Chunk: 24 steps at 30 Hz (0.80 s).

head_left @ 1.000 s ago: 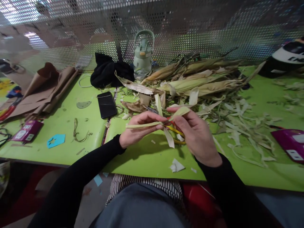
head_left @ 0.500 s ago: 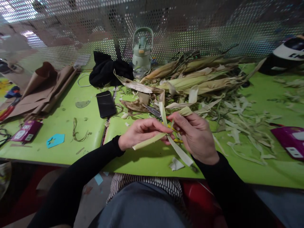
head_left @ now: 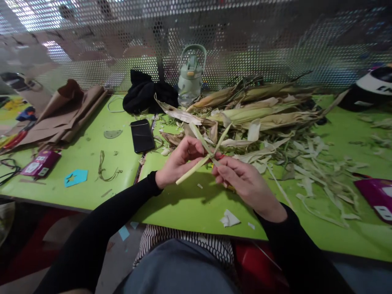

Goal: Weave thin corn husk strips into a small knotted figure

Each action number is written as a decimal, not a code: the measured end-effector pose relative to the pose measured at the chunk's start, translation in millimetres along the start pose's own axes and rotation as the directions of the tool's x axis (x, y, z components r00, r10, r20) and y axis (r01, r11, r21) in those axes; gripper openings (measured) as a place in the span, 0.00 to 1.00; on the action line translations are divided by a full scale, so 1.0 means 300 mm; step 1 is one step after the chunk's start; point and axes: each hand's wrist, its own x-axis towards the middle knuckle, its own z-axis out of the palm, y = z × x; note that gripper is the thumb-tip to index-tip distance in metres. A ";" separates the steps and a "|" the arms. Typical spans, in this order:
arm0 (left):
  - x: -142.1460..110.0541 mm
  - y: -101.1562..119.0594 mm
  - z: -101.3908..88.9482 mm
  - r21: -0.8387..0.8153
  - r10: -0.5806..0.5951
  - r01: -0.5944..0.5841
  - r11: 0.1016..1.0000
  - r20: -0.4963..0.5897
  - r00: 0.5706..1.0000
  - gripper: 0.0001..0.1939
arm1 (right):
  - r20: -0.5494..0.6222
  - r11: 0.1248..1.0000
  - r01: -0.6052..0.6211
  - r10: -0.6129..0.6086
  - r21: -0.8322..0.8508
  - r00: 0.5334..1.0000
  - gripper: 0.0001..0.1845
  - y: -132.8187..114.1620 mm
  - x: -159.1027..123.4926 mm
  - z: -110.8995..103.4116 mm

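Above the green table, crossed corn husk strips (head_left: 193,170) meet in an X between my two hands. My left hand (head_left: 183,160) is closed around the left side of the crossing, its thumb along a strip that points down to the left. With thumb and fingers pinched, my right hand (head_left: 241,179) grips the husk strips from the right. Two strip ends stick up past the fingers. Partly hidden behind my hands lie scissors, of which a little red and yellow handle shows. A scrap of husk (head_left: 229,219) rests on the table near its front edge.
Whole husks (head_left: 248,114) are heaped at the back, with shredded strips (head_left: 321,179) to the right. A phone (head_left: 142,135), a black cloth (head_left: 147,96) and a water bottle (head_left: 190,79) stand left of the heap. Brown paper (head_left: 67,110) and a purple box (head_left: 41,164) are farther left.
My right hand has shifted from the upper right strip to the lower right one, and the crossed strips have turned. The view has shifted slightly.
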 end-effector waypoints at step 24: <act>0.035 0.041 -0.001 -0.416 -0.645 0.556 0.720 -0.103 0.757 0.12 | -0.447 0.864 0.201 -0.422 -0.461 0.789 0.09 0.036 0.021 -0.020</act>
